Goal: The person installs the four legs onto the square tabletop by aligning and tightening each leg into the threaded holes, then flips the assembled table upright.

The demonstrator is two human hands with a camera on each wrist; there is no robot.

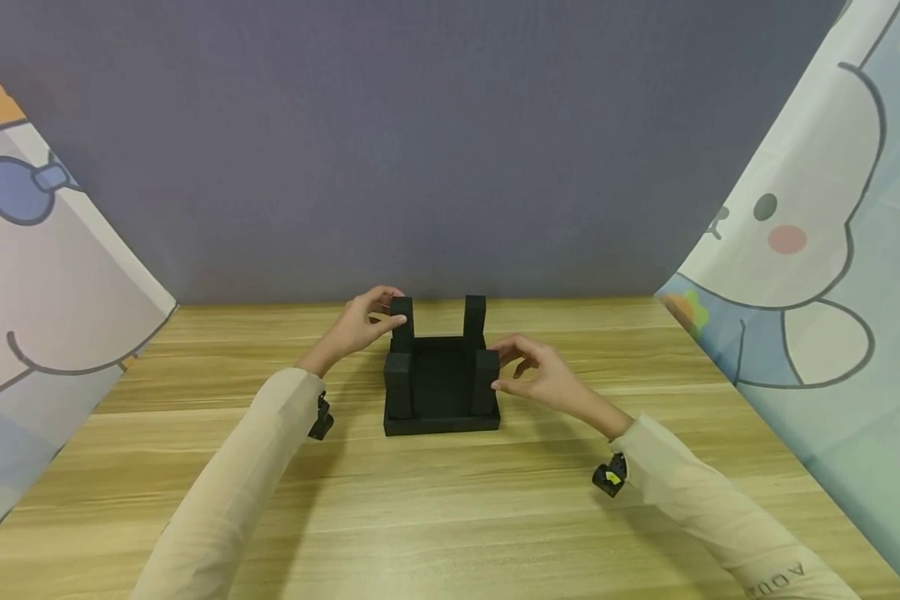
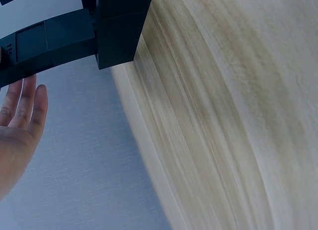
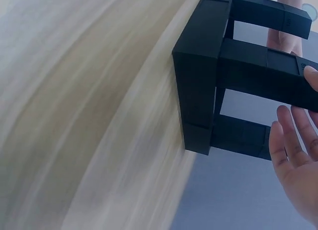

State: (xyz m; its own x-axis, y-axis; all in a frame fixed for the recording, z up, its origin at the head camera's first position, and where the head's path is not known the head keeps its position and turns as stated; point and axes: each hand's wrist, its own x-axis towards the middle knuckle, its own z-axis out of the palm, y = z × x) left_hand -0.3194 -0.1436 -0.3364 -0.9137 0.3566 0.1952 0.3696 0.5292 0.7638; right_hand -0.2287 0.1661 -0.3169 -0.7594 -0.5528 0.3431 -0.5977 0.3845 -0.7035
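A black square frame [image 1: 441, 426] lies on the table with a post standing up at each corner, like a small upturned stool. My left hand [image 1: 354, 327] pinches the back left post [image 1: 402, 335] near its top, thumb on the near side and fingers behind. At the front right post [image 1: 485, 385], my right hand [image 1: 543, 379] holds the upper part between thumb and fingers. In the right wrist view, the fingers [image 3: 293, 145] lie along the underside of that post. The front left post [image 1: 398, 387] and back right post [image 1: 475, 321] stand untouched.
Light wood-grain table [image 1: 420, 517] surrounds the frame. A grey panel [image 1: 420, 150] rises close behind it. Cartoon-printed sheets hang at the left [image 1: 52, 275] and right [image 1: 817, 250] edges. Black camera mounts sit at both wrists.
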